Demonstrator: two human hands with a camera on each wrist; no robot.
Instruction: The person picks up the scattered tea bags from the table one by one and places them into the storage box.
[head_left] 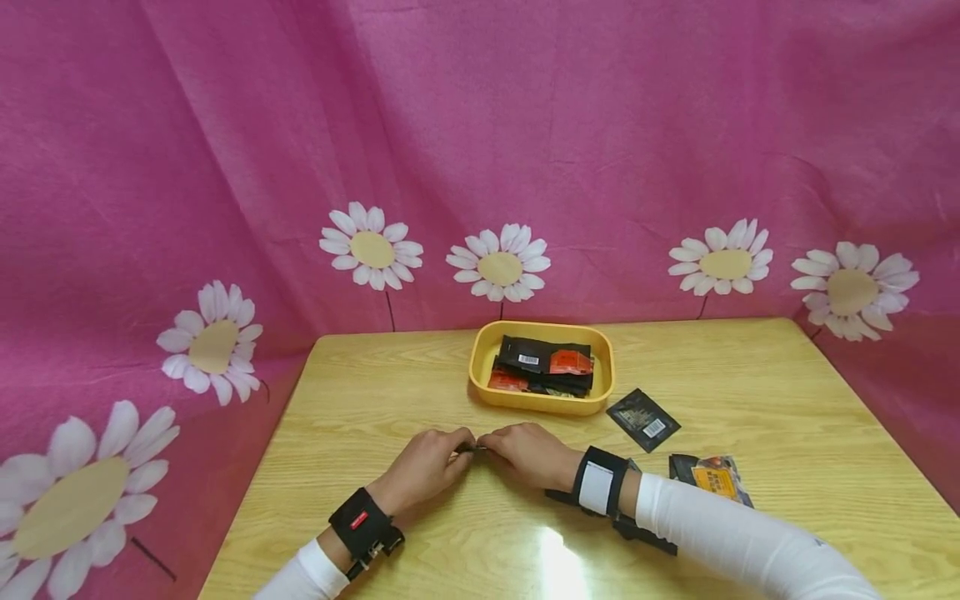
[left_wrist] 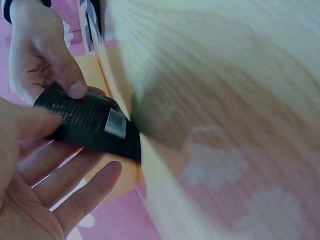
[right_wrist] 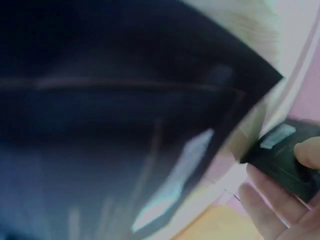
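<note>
A small black sachet (left_wrist: 85, 117) with printed text and a white barcode label is held between both hands above the table. My left hand (head_left: 427, 467) pinches it, thumb on the printed face and fingers underneath. At its other end my right hand (head_left: 531, 454) pinches it too, as the left wrist view shows. In the head view the sachet is nearly hidden between the fingertips. Filling much of the right wrist view, a large blurred black packet (right_wrist: 100, 130) lies close to the camera, partly blocking the sight of the hands.
Beyond the hands stands a yellow tray (head_left: 540, 405) with several black and red sachets (head_left: 551, 357). One black sachet (head_left: 643, 419) lies right of it. A packet with an orange label (head_left: 714, 479) lies beside the right forearm. A pink flowered curtain (head_left: 600, 150) hangs behind the wooden table (head_left: 360, 392).
</note>
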